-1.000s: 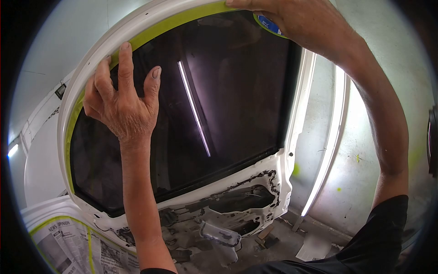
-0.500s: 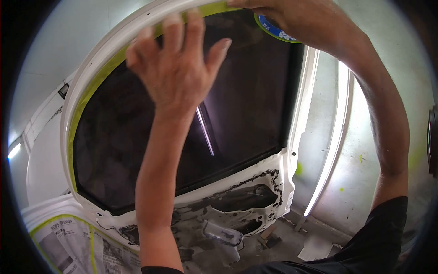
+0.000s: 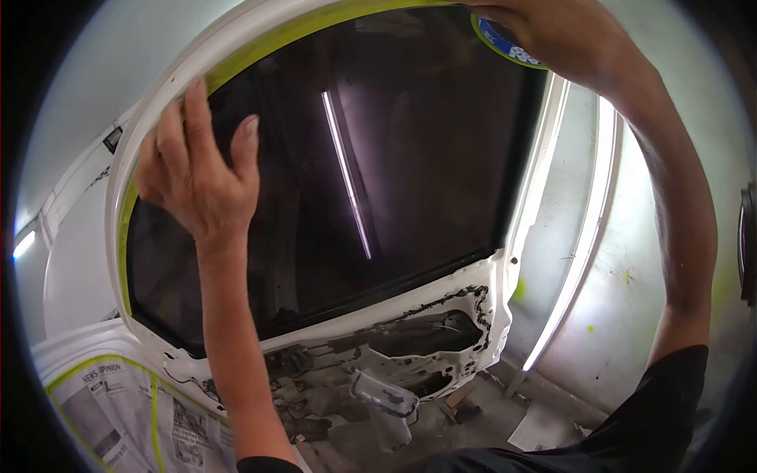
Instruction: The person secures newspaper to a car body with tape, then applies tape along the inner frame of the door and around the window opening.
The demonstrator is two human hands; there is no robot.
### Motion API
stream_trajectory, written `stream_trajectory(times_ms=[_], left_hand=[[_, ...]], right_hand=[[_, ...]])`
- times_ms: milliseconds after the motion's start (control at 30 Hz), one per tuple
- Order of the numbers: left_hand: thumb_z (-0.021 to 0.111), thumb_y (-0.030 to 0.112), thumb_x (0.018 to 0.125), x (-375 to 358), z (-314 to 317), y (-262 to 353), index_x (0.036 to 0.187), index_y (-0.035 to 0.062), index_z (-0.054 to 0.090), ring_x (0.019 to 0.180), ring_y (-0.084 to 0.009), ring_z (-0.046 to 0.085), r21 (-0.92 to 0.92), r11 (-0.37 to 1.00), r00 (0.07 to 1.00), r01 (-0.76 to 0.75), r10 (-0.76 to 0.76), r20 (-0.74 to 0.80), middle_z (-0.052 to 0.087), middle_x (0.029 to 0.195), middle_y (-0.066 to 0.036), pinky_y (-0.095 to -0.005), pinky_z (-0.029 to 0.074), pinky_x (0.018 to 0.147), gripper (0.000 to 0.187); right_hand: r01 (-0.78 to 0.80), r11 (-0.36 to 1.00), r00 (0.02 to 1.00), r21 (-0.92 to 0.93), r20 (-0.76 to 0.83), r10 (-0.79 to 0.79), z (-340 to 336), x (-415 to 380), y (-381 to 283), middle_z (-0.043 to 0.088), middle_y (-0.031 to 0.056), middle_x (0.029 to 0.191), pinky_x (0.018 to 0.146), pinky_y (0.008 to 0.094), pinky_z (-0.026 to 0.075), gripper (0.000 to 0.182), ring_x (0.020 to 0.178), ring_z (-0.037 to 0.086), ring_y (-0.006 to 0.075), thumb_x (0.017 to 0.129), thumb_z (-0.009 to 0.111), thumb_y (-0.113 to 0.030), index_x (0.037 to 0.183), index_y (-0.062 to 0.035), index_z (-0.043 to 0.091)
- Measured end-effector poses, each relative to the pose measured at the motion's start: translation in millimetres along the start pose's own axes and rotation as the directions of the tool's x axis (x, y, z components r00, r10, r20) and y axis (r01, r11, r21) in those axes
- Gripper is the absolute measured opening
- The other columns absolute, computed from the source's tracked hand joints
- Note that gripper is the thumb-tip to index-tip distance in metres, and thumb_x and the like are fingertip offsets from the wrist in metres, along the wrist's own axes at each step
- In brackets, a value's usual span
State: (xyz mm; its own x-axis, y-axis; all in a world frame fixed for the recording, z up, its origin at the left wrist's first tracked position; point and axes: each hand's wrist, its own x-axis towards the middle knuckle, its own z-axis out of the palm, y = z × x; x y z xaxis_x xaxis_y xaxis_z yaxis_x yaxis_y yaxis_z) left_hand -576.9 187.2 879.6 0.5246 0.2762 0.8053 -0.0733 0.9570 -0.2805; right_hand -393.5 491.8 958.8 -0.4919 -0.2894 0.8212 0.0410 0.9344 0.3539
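Note:
A white vehicle door (image 3: 126, 181) frames dark window glass (image 3: 426, 158). Yellow-green masking tape (image 3: 276, 39) runs along the curved edge between frame and glass. My left hand (image 3: 197, 169) rests its fingertips on the taped edge at the upper left, fingers apart, holding nothing. At the top right, my right hand (image 3: 536, 27) holds a tape roll (image 3: 505, 43) with a blue and white core; its fingertips are cut off or hidden at the frame's top.
Newspaper (image 3: 102, 406) edged with yellow-green tape covers a white panel at the lower left. Below the glass is the door's bare inner structure (image 3: 426, 335). A bright light strip (image 3: 579, 252) and pale wall stand at the right.
My left hand has slid left and down along the taped edge. My right hand and the tape roll have shifted slightly right in view.

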Motion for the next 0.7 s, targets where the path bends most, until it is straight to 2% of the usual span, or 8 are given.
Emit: stream_trajectory(times_ms=[100, 267, 300, 400, 467, 567, 600, 700], left_hand=[[0.049, 0.066, 0.101, 7.7, -7.0, 11.5, 0.14, 0.0149, 0.065, 0.12, -0.0241, 0.048, -0.039, 0.999, 0.999, -0.015, 0.017, 0.033, 0.057, 0.131, -0.002, -0.0446, 0.033, 0.102, 0.066], [0.052, 0.065, 0.099, 57.2, -2.0, 81.5, 0.141, 0.0181, 0.065, 0.115, -0.0257, 0.051, -0.094, 0.992, 0.996, -0.086, 0.089, 0.02, 0.06, 0.126, -0.003, -0.045, 0.04, 0.1, 0.064], [0.053, 0.065, 0.099, 64.5, 0.9, 95.7, 0.141, 0.0186, 0.065, 0.113, -0.0258, 0.05, -0.102, 0.99, 0.995, -0.097, 0.099, 0.009, 0.06, 0.124, -0.002, -0.0447, 0.04, 0.099, 0.064], [0.054, 0.066, 0.098, 76.1, 8.1, 118.8, 0.14, 0.0195, 0.065, 0.11, -0.0258, 0.05, -0.101, 0.987, 0.992, -0.124, 0.123, -0.016, 0.06, 0.122, 0.0, -0.0437, 0.041, 0.096, 0.064], [0.057, 0.065, 0.096, 78.4, 10.7, 127.7, 0.142, 0.0215, 0.064, 0.111, -0.0254, 0.049, -0.122, 0.986, 0.994, -0.112, 0.11, -0.021, 0.06, 0.122, 0.0, -0.0435, 0.042, 0.096, 0.063], [0.059, 0.065, 0.096, 77.6, 10.5, 127.3, 0.143, 0.0226, 0.063, 0.113, -0.0255, 0.048, -0.091, 0.989, 0.993, -0.115, 0.115, -0.002, 0.06, 0.124, 0.0, -0.0441, 0.042, 0.097, 0.063], [0.06, 0.064, 0.095, 76.1, 13.8, 126.2, 0.144, 0.0227, 0.062, 0.114, -0.0253, 0.047, -0.106, 0.987, 0.993, -0.12, 0.121, -0.003, 0.059, 0.126, 0.0, -0.0448, 0.041, 0.099, 0.064], [0.06, 0.064, 0.096, 78.1, 10.6, 126.6, 0.144, 0.0228, 0.061, 0.116, -0.0253, 0.047, -0.112, 0.986, 0.992, -0.125, 0.128, 0.018, 0.058, 0.127, -0.001, -0.0447, 0.041, 0.099, 0.064]], right_hand=[[0.136, 0.991, 0.981, -0.011, -0.139, -0.136, 8.1, -5.6, 5.1, 0.076, 0.0128, 0.091, 0.074, 0.0415, 0.058, 0.034, 0.076, 0.072, 0.0258, 0.101, 0.056, -0.013, 0.132, -0.0178, 0.07], [0.121, 0.993, 0.98, 0.015, -0.158, -0.117, 3.4, -13.2, 1.4, 0.074, 0.0136, 0.092, 0.077, 0.0438, 0.057, 0.036, 0.083, 0.073, 0.0272, 0.101, 0.053, -0.011, 0.133, -0.0176, 0.069], [0.126, 0.992, 0.982, 0.02, -0.146, -0.122, 5.7, -12.6, 4.0, 0.074, 0.015, 0.094, 0.078, 0.0442, 0.058, 0.038, 0.085, 0.073, 0.0285, 0.101, 0.053, -0.01, 0.135, -0.0176, 0.067], [0.07, 0.982, 0.977, -0.177, -0.187, -0.104, 27.8, -13.4, 8.0, 0.07, 0.0214, 0.106, 0.077, 0.0448, 0.058, 0.045, 0.089, 0.073, 0.0336, 0.1, 0.052, -0.009, 0.143, -0.018, 0.059], [0.039, 0.973, 0.989, -0.23, -0.127, -0.07, 48.9, -5.8, 21.1, 0.062, 0.0284, 0.117, 0.077, 0.0442, 0.059, 0.058, 0.094, 0.071, 0.0398, 0.097, 0.054, -0.007, 0.153, -0.0174, 0.047], [0.087, 0.996, 0.97, -0.002, -0.228, -0.085, 55.0, -19.2, 23.3, 0.064, 0.0269, 0.112, 0.079, 0.0449, 0.059, 0.062, 0.096, 0.07, 0.0392, 0.094, 0.057, -0.007, 0.154, -0.0143, 0.046], [0.118, 0.989, 0.96, 0.084, -0.263, -0.092, 54.9, -22.9, 25.5, 0.063, 0.0254, 0.11, 0.077, 0.0422, 0.059, 0.067, 0.09, 0.069, 0.0385, 0.092, 0.061, -0.005, 0.156, -0.0098, 0.042], [0.205, 0.886, 0.919, 0.416, -0.394, -0.028, 55.0, -32.4, 24.8, 0.064, 0.0204, 0.108, 0.08, 0.04, 0.057, 0.071, 0.085, 0.067, 0.0301, 0.093, 0.067, -0.011, 0.158, -0.0071, 0.038]])
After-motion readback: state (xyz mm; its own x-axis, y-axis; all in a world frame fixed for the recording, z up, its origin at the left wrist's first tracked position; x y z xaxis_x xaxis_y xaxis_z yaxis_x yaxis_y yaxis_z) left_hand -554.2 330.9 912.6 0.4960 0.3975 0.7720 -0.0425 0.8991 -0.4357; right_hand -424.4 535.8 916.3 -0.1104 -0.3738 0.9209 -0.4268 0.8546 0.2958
